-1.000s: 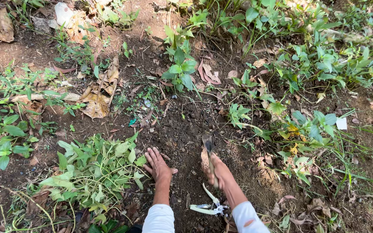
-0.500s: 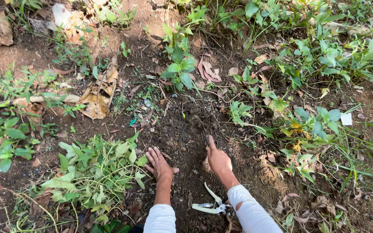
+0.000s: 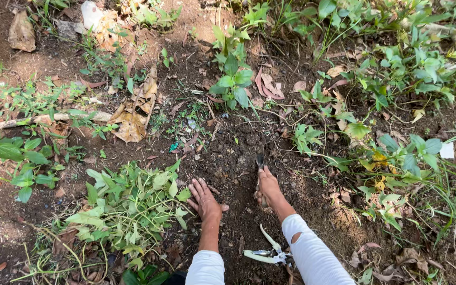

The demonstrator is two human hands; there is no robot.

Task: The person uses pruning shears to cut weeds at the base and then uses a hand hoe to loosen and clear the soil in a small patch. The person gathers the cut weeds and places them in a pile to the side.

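Trowel (image 3: 260,161) dug in soil; pruners (image 3: 268,254), pulled weeds (image 3: 133,206) nearby.

Left hand (image 3: 204,199) flat on soil (image 3: 233,158), right hand (image 3: 268,187) around trowel (image 3: 260,160)

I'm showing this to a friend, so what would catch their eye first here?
Two hands at the bottom centre on dark bare soil: the left hand flat on the ground, the right hand gripping a small digging tool. Next, the heap of pulled green weeds to their left, and white-handled pruning shears lying between the sleeves.
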